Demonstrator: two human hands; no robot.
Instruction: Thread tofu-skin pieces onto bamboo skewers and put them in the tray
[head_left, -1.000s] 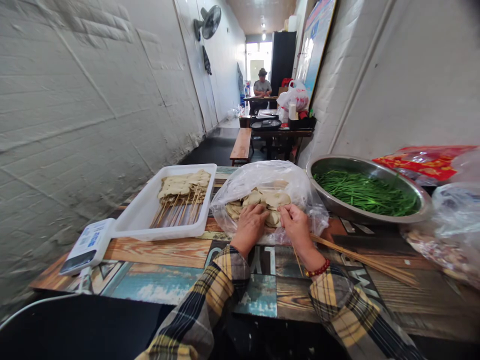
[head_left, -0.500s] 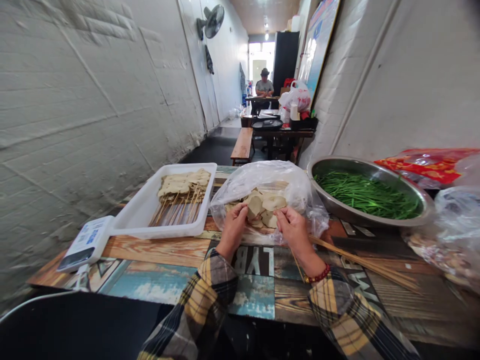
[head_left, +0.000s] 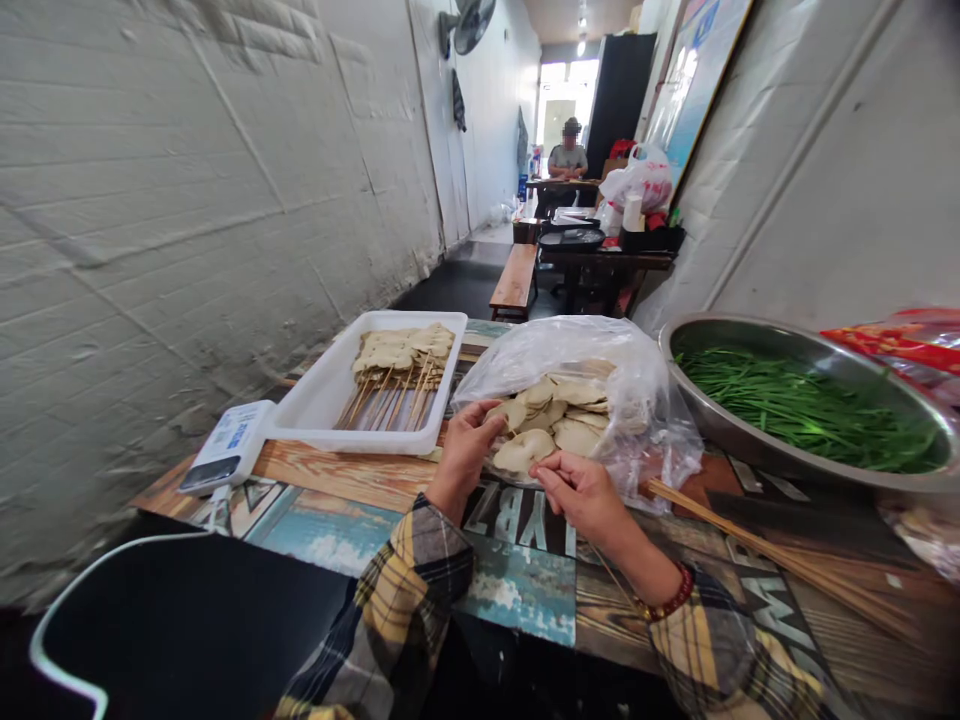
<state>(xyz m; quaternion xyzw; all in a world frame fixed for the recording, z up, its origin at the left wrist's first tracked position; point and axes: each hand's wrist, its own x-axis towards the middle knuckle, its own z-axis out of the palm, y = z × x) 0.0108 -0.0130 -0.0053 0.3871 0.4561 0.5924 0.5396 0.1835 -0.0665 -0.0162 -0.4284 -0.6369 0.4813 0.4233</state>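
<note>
My left hand (head_left: 463,449) is closed on a flat beige slice (head_left: 523,451) at the mouth of a clear plastic bag (head_left: 585,395) full of such slices. My right hand (head_left: 579,490) pinches a thin bamboo skewer (head_left: 609,572) that runs back along my wrist, its tip at the slice. Both hands sit over the painted wooden table (head_left: 517,585), just in front of the bag. A white tray (head_left: 326,390) to the left holds several finished skewers (head_left: 397,370).
A steel bowl (head_left: 795,460) of green chives stands at the right, with loose skewers (head_left: 787,565) and more bags nearby. A white device (head_left: 223,450) lies left of the tray. Grey wall runs along the left. A person sits far down the aisle (head_left: 567,160).
The camera has swung left. My left hand has drawn one slice out to the bag's mouth, and my right hand has dropped lower with the skewer.
</note>
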